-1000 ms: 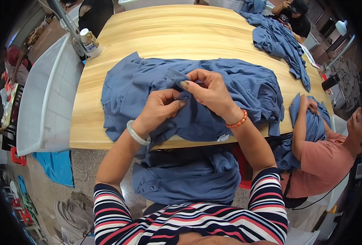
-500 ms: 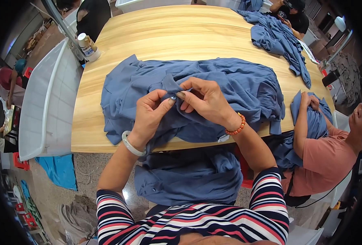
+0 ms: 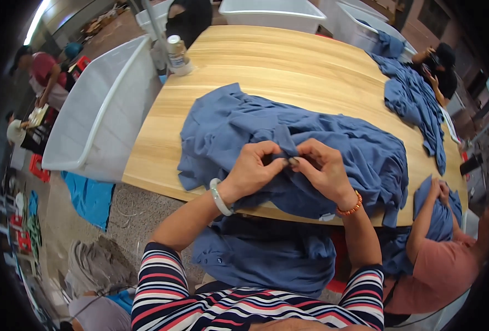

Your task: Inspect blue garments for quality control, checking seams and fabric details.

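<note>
A blue-grey shirt lies bunched along the near side of the wooden table, part of it hanging over the edge. My left hand, with a pale bangle at its wrist, pinches a fold of the shirt near its collar. Opposite it, my right hand, wearing an orange bead bracelet, pinches the same fold. Both thumb tips nearly meet there, and whatever lies between them is covered. Across my lap rests another blue garment with buttons showing at its left.
A white plastic tub stands left of the wooden table. A bottle sits at the far left corner. More blue cloth drapes the right side. A co-worker in a pink top sits at my right, handling blue fabric.
The view has swung, so the table and shirt sit differently in it. A shiny button visible between my thumbs earlier is now hidden. My thumbs have come closer together; both hands keep their pinch.
</note>
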The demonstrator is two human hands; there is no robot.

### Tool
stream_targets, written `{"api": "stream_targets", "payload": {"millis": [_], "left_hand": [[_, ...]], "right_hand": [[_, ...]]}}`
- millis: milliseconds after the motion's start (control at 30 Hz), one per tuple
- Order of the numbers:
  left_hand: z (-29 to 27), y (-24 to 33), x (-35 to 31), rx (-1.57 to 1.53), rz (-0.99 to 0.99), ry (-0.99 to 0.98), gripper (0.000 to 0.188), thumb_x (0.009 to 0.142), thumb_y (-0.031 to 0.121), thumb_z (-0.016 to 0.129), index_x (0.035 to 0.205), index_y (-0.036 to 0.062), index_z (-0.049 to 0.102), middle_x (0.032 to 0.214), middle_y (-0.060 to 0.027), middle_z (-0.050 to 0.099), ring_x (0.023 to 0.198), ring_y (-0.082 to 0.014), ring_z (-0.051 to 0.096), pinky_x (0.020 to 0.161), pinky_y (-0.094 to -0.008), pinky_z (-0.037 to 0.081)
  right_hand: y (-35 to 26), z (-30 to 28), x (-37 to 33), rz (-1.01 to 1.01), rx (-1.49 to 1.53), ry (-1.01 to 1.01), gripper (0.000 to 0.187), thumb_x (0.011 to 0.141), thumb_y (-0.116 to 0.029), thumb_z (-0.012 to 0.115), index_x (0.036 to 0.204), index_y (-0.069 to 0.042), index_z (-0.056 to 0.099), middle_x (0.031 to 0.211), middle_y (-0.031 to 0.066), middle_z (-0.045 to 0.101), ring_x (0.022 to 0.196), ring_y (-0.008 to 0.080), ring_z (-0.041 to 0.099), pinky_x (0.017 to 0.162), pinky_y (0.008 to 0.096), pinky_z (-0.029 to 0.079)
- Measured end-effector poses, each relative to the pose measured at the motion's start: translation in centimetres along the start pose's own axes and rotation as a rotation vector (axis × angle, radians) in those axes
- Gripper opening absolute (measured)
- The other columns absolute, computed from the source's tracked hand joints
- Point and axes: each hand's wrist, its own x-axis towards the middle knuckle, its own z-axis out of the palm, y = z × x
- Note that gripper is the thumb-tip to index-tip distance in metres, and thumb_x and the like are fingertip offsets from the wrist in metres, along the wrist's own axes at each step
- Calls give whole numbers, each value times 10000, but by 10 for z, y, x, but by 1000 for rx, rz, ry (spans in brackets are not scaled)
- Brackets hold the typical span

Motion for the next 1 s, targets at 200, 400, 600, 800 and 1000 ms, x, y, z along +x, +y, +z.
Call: {"api": "stream_targets", "payload": {"millis": [200,400,600,800,1000], "left_hand": [[-1,6,0,66,145,7,65,856,43,694,875,-10,663,783,37,550,710,-31,464,614,-213,383],[-4,4,2,51,57,49,74,850,57,683,860,-12,657,739,21,532,688,-30,468,579,-221,377],[2,-1,2,131,169,119,111,809,74,676,824,-10,606,694,-40,518,646,-87,472,560,-269,382],[-2,19,-10,400,465,301,436,725,-45,664,1135,46,544,1080,-136,582,689,-223,564,665,-306,503],[-26,8,9,169,163,-129,244,796,-12,646,1039,17,658,924,-44,673,846,-97,612,704,-253,499]], "right_hand": [[-2,-2,1,30,27,-23,76,943,8,576,1000,38,615,877,20,648,805,61,616,740,206,518],[-2,3,8,-52,-88,-54,94,930,30,571,1020,31,595,920,18,627,840,62,612,754,200,507],[-23,7,2,-340,-526,55,173,770,66,695,908,11,606,809,99,593,636,191,571,579,276,450],[-23,24,-5,-397,-605,100,162,780,76,680,914,18,608,812,100,590,651,176,552,606,262,444],[-21,17,1,-451,-530,109,201,791,18,706,987,-1,665,820,118,626,632,204,598,575,287,472]]}}
